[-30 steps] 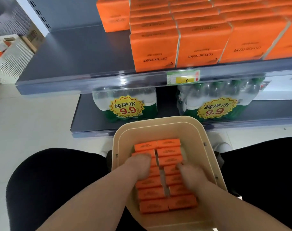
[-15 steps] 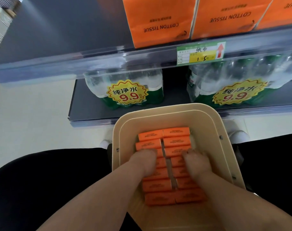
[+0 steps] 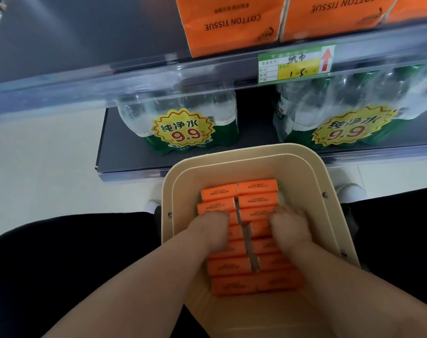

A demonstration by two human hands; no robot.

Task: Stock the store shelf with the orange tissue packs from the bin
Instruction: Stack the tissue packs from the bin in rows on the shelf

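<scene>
A beige bin (image 3: pixel 241 153) sits between my knees and holds two columns of small orange tissue packs (image 3: pixel 257 187) standing on edge. My left hand (image 3: pixel 210 231) is down in the left column, fingers curled over a pack in the middle rows. In the right column my right hand (image 3: pixel 290 228) does the same, fingers hooked over a pack's far edge. The fingertips of both hands are hidden among the packs. Larger orange tissue packs (image 3: pixel 232 23) stand on the dark grey shelf (image 3: pixel 85 76) above.
Two shrink-wrapped packs of water bottles (image 3: pixel 180 123) (image 3: pixel 349 118) with yellow 9.9 stickers stand on the lower shelf just behind the bin. A green and yellow price tag (image 3: pixel 295 62) hangs on the upper shelf's edge. The upper shelf's left part is bare. White floor lies left.
The view has tilted down and drawn nearer to the bin. Both hands have stayed in the middle rows and their fingers have dug deeper between the packs.
</scene>
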